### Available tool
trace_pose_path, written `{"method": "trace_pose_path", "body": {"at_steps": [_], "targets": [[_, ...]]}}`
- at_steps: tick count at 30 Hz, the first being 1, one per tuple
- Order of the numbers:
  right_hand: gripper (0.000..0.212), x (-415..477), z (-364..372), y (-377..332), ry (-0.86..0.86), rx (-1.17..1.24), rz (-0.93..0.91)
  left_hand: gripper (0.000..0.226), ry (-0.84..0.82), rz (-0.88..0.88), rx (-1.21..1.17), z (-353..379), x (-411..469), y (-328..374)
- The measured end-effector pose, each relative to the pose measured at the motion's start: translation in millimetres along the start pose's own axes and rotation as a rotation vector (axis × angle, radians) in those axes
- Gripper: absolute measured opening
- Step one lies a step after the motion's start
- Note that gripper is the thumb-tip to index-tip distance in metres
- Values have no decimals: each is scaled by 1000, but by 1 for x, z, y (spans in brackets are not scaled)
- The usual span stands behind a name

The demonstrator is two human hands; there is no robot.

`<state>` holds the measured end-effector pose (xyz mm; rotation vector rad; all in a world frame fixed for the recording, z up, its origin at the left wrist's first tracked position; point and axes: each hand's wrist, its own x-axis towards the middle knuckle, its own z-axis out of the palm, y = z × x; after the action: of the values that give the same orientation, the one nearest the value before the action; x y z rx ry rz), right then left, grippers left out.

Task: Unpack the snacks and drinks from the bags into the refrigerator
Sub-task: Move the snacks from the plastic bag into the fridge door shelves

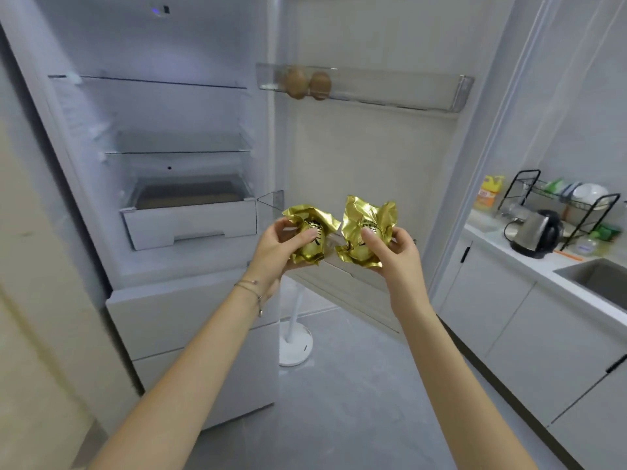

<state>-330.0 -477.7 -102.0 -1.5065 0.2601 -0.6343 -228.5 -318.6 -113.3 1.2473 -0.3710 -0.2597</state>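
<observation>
My left hand (274,247) curls around one gold-foil snack (310,240) with the thumb pressed on its front. My right hand (398,256) pinches a second gold-foil snack (366,232) the same way. Both hang in the air just right of the crisper drawer (190,225), outside the open refrigerator (101,137), and their crumpled edges nearly touch. The main risk, as I judge it, is the foil: it is loose and flared, so if I grip only the wrapping, the rounded lump inside could slip out. It would drop to the floor below the drawer, where a round stand base (295,346) sits. Setting both down at once could also go badly, since they look rounded and might roll off the glass shelf (176,152) above the drawer if left near its front edge. The drawer stands pulled out a little, and its front lip juts toward me, so a wrist could catch on it on the way in. Up and right of the drawer, the door bin (390,95) holds two kiwis (296,82) at its left end, with open room along the rest. The shelves above the drawer look bare and wide. The bags are out of view.
</observation>
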Motion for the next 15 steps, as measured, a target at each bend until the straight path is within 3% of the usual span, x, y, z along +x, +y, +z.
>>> {"method": "trace_pose_path", "body": {"at_steps": [9, 15], "targets": [[37, 57, 19, -15, -38, 23, -77, 31, -3, 70, 11, -1, 55, 18], [25, 93, 36, -23, -22, -3, -136, 60, -68, 103, -24, -8, 97, 28]]}}
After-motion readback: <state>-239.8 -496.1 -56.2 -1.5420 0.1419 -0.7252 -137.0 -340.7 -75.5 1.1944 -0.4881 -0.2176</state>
